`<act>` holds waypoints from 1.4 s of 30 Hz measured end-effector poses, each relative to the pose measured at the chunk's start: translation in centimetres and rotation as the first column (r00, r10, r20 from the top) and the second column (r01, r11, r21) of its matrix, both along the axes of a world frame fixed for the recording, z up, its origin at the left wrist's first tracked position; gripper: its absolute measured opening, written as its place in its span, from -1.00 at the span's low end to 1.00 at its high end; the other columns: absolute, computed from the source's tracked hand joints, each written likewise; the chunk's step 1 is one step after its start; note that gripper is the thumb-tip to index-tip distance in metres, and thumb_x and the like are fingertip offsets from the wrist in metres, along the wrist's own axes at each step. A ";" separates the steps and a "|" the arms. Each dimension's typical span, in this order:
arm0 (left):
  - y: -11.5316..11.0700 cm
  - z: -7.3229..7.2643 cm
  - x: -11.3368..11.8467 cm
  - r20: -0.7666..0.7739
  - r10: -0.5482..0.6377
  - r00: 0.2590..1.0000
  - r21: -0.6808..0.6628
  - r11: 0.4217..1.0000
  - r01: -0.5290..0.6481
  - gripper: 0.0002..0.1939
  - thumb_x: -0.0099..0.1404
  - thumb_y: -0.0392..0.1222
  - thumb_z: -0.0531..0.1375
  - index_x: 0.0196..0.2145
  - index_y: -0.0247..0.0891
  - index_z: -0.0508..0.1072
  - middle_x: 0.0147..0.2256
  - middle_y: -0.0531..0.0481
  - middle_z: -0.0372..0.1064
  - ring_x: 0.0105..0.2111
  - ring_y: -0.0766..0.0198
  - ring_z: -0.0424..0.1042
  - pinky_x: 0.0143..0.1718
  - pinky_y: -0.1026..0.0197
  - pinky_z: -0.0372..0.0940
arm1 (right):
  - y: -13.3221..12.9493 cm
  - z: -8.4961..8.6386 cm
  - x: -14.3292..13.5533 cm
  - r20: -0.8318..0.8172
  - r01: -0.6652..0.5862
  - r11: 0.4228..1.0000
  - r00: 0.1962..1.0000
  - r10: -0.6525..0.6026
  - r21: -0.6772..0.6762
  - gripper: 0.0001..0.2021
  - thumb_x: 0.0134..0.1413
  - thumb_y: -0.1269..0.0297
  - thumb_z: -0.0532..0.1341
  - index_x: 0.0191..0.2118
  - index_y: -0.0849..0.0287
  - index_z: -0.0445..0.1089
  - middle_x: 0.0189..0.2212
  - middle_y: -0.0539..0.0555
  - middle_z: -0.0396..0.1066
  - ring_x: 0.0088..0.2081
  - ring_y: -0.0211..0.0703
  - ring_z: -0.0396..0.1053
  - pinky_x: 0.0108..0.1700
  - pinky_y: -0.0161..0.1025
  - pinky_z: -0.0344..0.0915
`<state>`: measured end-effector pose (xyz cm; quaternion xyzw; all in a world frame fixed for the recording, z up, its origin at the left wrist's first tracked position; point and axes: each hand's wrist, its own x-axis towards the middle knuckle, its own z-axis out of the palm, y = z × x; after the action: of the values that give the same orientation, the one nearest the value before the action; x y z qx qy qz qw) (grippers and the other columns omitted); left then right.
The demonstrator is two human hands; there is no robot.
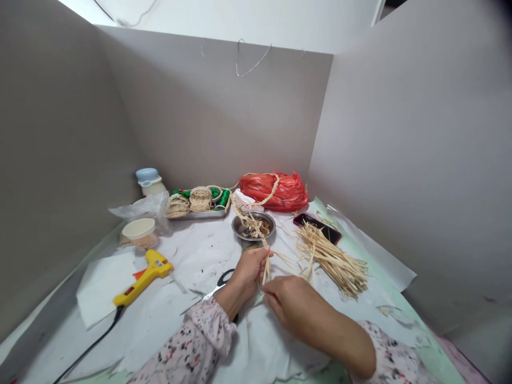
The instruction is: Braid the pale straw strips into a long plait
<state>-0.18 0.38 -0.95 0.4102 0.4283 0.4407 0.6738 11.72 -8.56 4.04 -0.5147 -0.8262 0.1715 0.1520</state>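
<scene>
A pale straw braid (264, 242) runs from the red bag down across a metal bowl (240, 230) to my hands. My left hand (251, 266) pinches the braid at its lower end, just in front of the bowl. Loose strands hang below that grip. Close by on the right, my right hand (286, 298) has its fingers closed on the straw strands. To the right lies a bundle of loose straw (336, 261), partly over a dark phone (330, 232). Scissors (216, 288) lie partly hidden under my left wrist.
A yellow glue gun (140, 280) with a black cord lies on white paper at left. Behind it stand a cup (140, 232), plastic bag (158, 205) and blue-lidded jar (150, 184). A tray (204, 214) of braid coils and the red bag (280, 192) sit at the back.
</scene>
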 end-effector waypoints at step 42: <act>0.1 -0.4 -0.2 -0.040 -0.067 0.997 0.023 0.997 0.068 -0.69 0.04 0.03 0.22 -0.45 -0.31 0.36 -0.69 0.26 -0.10 -0.70 0.50 -0.20 -0.64 0.31 -0.31 | 0.1 6.6 6.4 -0.274 -0.026 0.997 0.961 0.045 0.072 -0.75 0.20 0.19 0.10 -0.24 0.05 0.54 -0.27 0.09 0.50 -0.24 -0.13 0.41 -0.15 -0.23 0.30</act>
<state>-0.37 0.52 -1.40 0.4413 0.4221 0.4146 0.6747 18.12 -8.43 10.65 -0.4652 -0.8115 0.2160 0.2799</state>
